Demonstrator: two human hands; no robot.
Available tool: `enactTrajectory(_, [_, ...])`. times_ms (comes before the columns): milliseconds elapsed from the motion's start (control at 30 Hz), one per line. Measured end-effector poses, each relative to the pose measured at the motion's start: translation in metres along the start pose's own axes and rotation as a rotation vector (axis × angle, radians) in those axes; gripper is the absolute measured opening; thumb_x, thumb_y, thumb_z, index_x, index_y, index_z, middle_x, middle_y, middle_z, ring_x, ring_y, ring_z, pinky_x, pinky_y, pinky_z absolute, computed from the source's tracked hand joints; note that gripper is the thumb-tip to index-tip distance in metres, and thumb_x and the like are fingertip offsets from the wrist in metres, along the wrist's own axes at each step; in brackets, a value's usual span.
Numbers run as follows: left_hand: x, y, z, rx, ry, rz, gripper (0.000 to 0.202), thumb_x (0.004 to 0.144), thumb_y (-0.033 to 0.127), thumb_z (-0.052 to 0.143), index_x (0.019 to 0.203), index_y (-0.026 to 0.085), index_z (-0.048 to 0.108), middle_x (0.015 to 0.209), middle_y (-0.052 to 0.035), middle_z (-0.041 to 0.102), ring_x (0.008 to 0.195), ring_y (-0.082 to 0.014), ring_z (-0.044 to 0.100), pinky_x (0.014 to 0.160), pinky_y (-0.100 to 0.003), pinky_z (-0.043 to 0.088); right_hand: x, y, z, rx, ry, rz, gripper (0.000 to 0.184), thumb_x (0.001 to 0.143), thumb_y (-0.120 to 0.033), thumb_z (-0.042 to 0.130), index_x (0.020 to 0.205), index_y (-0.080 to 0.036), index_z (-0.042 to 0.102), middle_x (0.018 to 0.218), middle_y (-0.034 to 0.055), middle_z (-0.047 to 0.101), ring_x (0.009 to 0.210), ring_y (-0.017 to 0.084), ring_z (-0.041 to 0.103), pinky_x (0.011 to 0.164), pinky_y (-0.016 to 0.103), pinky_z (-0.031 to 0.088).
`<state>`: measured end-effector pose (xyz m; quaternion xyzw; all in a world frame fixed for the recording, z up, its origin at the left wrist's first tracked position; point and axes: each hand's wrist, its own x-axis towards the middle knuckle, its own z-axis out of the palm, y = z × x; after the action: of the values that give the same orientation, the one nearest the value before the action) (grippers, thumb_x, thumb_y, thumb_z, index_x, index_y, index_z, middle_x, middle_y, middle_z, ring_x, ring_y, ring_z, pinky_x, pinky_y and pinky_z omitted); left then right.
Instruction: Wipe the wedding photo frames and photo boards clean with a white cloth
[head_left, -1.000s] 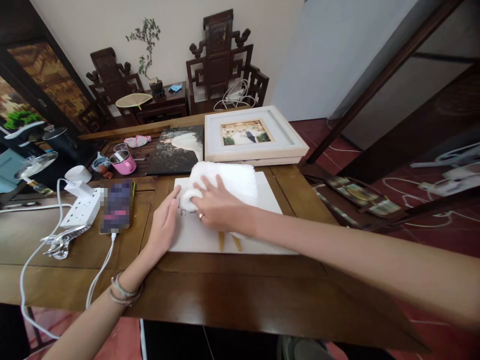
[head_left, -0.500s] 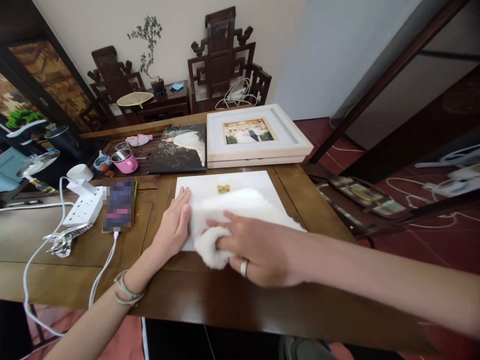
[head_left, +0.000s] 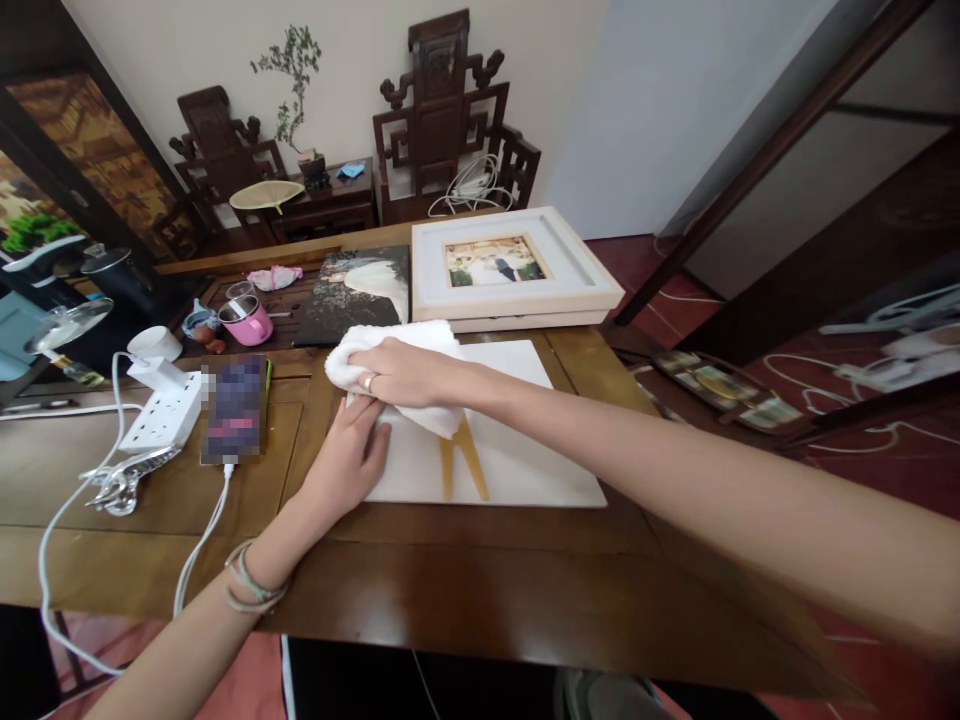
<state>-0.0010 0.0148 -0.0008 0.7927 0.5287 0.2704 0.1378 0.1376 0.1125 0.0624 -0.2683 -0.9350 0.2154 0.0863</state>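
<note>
A flat white panel (head_left: 517, 460) with a wooden prop stand lies face down on the wooden table (head_left: 450, 590). My right hand (head_left: 397, 372) is closed on a white cloth (head_left: 375, 345) and presses it on the panel's far left corner. My left hand (head_left: 347, 457) lies flat with fingers stretched out on the panel's left edge.
A white picture frame (head_left: 514, 268) and a dark photo print (head_left: 360, 292) lie beyond the panel. To the left are a phone (head_left: 232, 408) on a cable, a white power strip (head_left: 161, 410), keys (head_left: 112, 490), a pink cup (head_left: 246, 322). Carved chairs stand by the wall.
My right hand swept the cloth from the panel's near edge back to its far left corner. My left hand stayed on the left edge.
</note>
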Motion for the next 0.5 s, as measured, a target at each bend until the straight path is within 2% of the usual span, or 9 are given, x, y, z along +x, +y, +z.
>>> enactTrajectory(133, [-0.002, -0.003, 0.001, -0.016, -0.011, -0.022, 0.043, 0.094, 0.020, 0.041, 0.135, 0.015, 0.052, 0.145, -0.0157, 0.051, 0.140, -0.0303, 0.041, 0.118, -0.058, 0.024, -0.005, 0.004, -0.007, -0.016, -0.010, 0.026, 0.023, 0.088, -0.017, 0.038, 0.086, -0.017, 0.061, 0.104, 0.0115, 0.068, 0.096, 0.027, 0.059, 0.081, 0.035, 0.042])
enactTrajectory(233, [-0.005, -0.008, 0.004, -0.009, -0.012, -0.054, 0.043, 0.095, 0.023, 0.041, 0.136, 0.014, 0.051, 0.149, -0.0175, 0.046, 0.142, -0.0301, 0.036, 0.118, -0.059, 0.022, -0.030, 0.020, -0.023, -0.031, -0.020, 0.102, 0.027, 0.088, -0.016, 0.037, 0.087, -0.015, 0.064, 0.110, 0.0121, 0.068, 0.097, 0.026, 0.060, 0.086, 0.037, 0.042])
enactTrajectory(333, [-0.007, -0.011, 0.006, 0.005, -0.012, -0.057, 0.043, 0.095, 0.024, 0.041, 0.136, 0.014, 0.051, 0.149, -0.0180, 0.046, 0.143, -0.0287, 0.036, 0.118, -0.057, 0.023, -0.064, 0.043, -0.037, -0.055, 0.011, 0.209, 0.038, 0.090, -0.020, 0.029, 0.099, -0.013, 0.065, 0.120, 0.0138, 0.065, 0.105, 0.028, 0.059, 0.090, 0.041, 0.041])
enactTrajectory(433, [-0.006, -0.011, 0.007, 0.006, -0.004, -0.053, 0.043, 0.095, 0.024, 0.041, 0.136, 0.013, 0.051, 0.148, -0.0183, 0.047, 0.142, -0.0284, 0.036, 0.118, -0.056, 0.024, -0.100, 0.061, -0.038, -0.097, 0.027, 0.304, 0.037, 0.090, -0.024, 0.029, 0.096, -0.013, 0.064, 0.105, 0.0161, 0.068, 0.097, 0.032, 0.062, 0.086, 0.048, 0.045])
enactTrajectory(500, [-0.005, -0.011, 0.007, 0.010, -0.001, -0.053, 0.044, 0.095, 0.025, 0.042, 0.135, 0.011, 0.052, 0.148, -0.0194, 0.047, 0.142, -0.0287, 0.036, 0.118, -0.056, 0.025, -0.124, 0.062, -0.028, -0.119, 0.013, 0.337, 0.030, 0.088, -0.023, 0.033, 0.088, -0.016, 0.062, 0.090, 0.0154, 0.069, 0.092, 0.034, 0.064, 0.082, 0.052, 0.048])
